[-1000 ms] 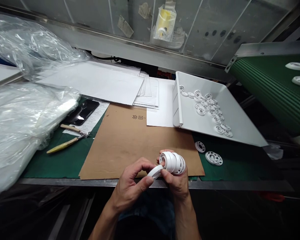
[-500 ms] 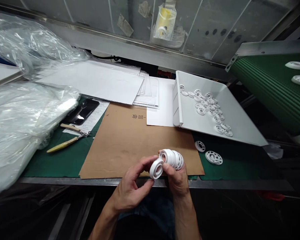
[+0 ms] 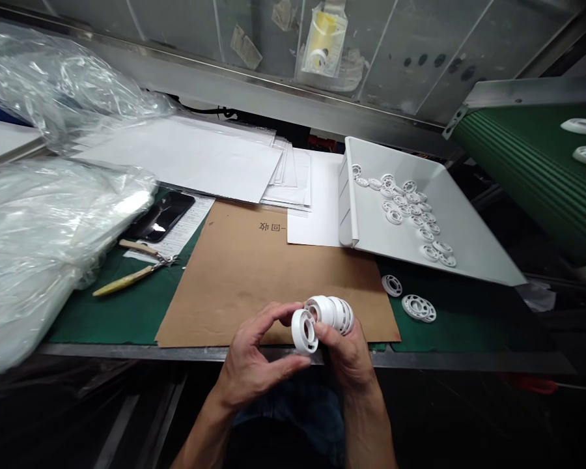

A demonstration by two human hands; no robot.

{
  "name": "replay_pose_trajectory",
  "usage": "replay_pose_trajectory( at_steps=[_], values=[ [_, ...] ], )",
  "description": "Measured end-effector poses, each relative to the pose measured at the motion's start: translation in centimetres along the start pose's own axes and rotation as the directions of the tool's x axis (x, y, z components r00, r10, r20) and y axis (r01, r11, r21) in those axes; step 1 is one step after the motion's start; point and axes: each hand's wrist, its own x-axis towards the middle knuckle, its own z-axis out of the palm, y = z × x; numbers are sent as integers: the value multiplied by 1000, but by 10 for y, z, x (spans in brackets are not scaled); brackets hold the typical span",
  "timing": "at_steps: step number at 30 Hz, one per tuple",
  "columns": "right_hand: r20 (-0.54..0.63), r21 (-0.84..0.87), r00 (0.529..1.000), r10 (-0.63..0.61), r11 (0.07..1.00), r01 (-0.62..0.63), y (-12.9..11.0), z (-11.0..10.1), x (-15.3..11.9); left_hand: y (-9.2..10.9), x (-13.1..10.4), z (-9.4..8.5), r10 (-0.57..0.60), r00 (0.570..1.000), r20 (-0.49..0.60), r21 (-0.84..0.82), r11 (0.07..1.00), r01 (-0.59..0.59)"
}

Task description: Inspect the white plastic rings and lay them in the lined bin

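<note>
Just past the table's front edge, a white plastic ring [image 3: 300, 332] stands tilted apart from the others, its holed face turned right. The fingers and thumb of my left hand [image 3: 254, 355] curve round it at top and bottom. My right hand [image 3: 346, 352] is closed on a row of several stacked white rings [image 3: 329, 312], and its thumb also presses the single ring's right edge. The fingers behind the stack are hidden. Below the hands lies a flat brown cardboard sheet [image 3: 254, 280].
A tilted grey tray [image 3: 469, 241] holds several white rings. Loose rings [image 3: 392, 285] lie beside the cardboard. At right is a green conveyor belt [image 3: 527, 176] carrying two rings. Nippers [image 3: 127, 280], a phone [image 3: 163, 215], clear plastic bags [image 3: 53, 254] and white sheets [image 3: 185, 156] lie left.
The single ring has turned so that more of its outer rim faces left. My left thumb has shifted right beneath it, and the stack has moved slightly left.
</note>
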Motion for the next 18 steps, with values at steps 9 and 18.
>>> replay_pose_trajectory(
  at_steps=[9, 18],
  values=[
    [70, -68, 996, 59, 996, -54, 5, -1, -1, -4, -3, 0, -153, 981, -116, -38, 988, 149],
    [88, -48, 995, 38, 998, -33, 0, 2, -2, -8, -4, -3, -310, 930, -196, -95, 950, 297]
  ],
)
